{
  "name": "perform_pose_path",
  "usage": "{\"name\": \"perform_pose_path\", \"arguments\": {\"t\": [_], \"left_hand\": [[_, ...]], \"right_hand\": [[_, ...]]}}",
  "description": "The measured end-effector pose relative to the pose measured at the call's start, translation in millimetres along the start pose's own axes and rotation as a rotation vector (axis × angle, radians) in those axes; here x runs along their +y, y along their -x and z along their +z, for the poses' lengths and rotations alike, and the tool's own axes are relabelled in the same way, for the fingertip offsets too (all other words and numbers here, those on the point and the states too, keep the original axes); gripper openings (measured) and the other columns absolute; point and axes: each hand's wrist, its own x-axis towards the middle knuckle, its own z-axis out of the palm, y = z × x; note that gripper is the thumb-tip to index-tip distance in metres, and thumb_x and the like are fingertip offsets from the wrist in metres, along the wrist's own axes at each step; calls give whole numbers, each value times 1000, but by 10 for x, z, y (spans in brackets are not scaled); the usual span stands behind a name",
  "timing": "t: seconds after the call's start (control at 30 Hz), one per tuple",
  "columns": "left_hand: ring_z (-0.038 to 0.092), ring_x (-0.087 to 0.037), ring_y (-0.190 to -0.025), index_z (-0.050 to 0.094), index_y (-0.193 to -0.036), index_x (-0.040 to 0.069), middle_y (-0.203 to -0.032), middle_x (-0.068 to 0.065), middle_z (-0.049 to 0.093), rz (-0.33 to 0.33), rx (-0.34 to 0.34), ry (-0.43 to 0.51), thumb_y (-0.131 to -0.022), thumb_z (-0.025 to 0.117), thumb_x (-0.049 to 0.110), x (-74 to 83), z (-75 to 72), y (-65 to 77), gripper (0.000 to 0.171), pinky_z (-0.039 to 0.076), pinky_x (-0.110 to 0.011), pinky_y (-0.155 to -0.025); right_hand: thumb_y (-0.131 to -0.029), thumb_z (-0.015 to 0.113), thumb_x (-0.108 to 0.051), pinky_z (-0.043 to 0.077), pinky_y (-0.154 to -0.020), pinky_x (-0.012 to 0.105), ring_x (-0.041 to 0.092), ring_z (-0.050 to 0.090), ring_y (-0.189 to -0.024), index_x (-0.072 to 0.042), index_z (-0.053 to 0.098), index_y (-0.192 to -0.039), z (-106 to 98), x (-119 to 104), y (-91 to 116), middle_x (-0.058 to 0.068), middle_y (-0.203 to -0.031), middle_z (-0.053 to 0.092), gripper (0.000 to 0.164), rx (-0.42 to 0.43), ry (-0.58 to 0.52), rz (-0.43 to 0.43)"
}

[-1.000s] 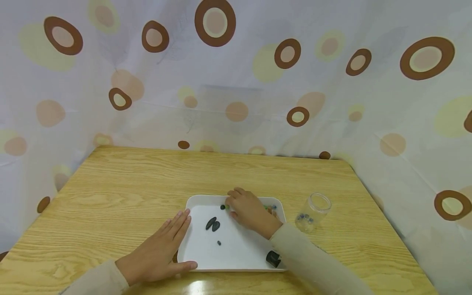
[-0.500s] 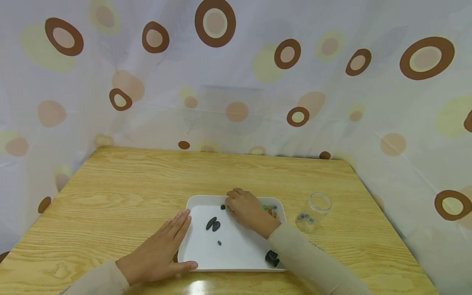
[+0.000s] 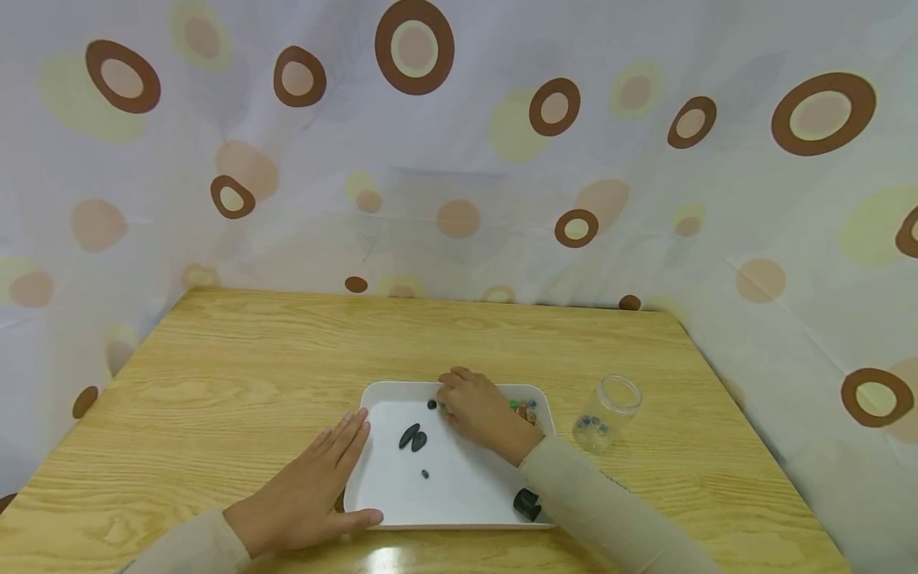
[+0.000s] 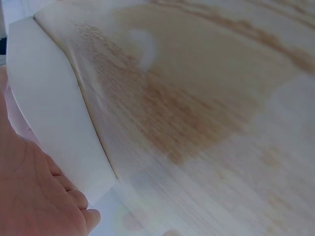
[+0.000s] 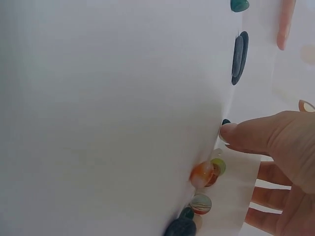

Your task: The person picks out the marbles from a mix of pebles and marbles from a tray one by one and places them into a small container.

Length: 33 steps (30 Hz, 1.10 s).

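My left hand (image 3: 308,486) lies along the left side of the white tray (image 3: 387,502), fingers straight against its rim and thumb over the front left corner. In the left wrist view, its fingers lie against the tray's outer wall. At the tray's back, my right hand (image 3: 476,410) pinches a small green marble between thumb and fingertips, mostly hidden. Left of those fingers sits a small dark stone (image 3: 432,405). The right wrist view has an orange marble (image 5: 201,174) and a striped marble (image 5: 201,203) beside the right thumb (image 5: 256,133).
Two dark oval pebbles (image 3: 409,435) and a tiny grey pebble (image 3: 425,474) lie in the tray. A black cylinder (image 3: 527,504) is at its front right, partly behind the right sleeve. A clear jar (image 3: 608,410) with several bluish marbles stands right of the tray.
The right thumb and fingertips have drawn closer around the green marble, and the wrist has shifted slightly left. The left hand keeps its place on the tray.
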Motion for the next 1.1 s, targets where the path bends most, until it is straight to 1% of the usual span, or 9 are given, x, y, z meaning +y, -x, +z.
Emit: {"name": "perform_pose_path", "arguments": {"t": [0.23,0.33,0.43,0.7,0.93,1.1], "left_hand": [[17,-34,-145,21,-150,-3,-159,-18,13,1,1,3,-85,43,74,6,-9,1,104,21,-50,-115],[16,-34,-145,20,-151,-3,-159,-17,12,-3,3,2,-85,43,75,8,-8,5,104,21,-49,-115],[16,-33,-145,20,-151,-3,-159,-17,12,-3,8,-1,-85,42,75,12,-8,10,105,21,-49,-115],[17,-34,-145,22,-150,-4,-158,-18,14,9,30,-15,-85,43,75,12,1,13,104,21,-48,-115],[18,-35,-144,23,-149,-5,-158,-19,15,13,36,-11,-86,45,73,2,5,7,103,22,-49,-115],[18,-34,-145,23,-150,-5,-158,-19,15,14,27,-7,-86,43,74,-1,-3,7,103,22,-49,-115]], "right_hand": [[-82,76,-17,48,-98,43,31,51,-124,-15,74,-94,-91,9,28,8,-127,61,12,5,-10,17],[-83,75,-19,46,-100,43,31,50,-125,-16,73,-94,-158,24,49,8,-129,60,12,2,-21,25],[-83,75,-20,44,-102,43,32,50,-125,-15,73,-94,-239,40,81,9,-129,60,12,2,-41,31],[-86,73,-21,45,-100,49,34,47,-129,-16,71,-95,-517,81,211,9,-133,57,11,4,-107,47],[-85,74,-21,47,-98,47,31,49,-126,-16,71,-95,-680,176,322,9,-131,58,12,52,-91,62],[-85,74,-22,51,-90,46,31,53,-122,-16,70,-93,-765,263,453,10,-130,58,11,101,-90,78]]}}
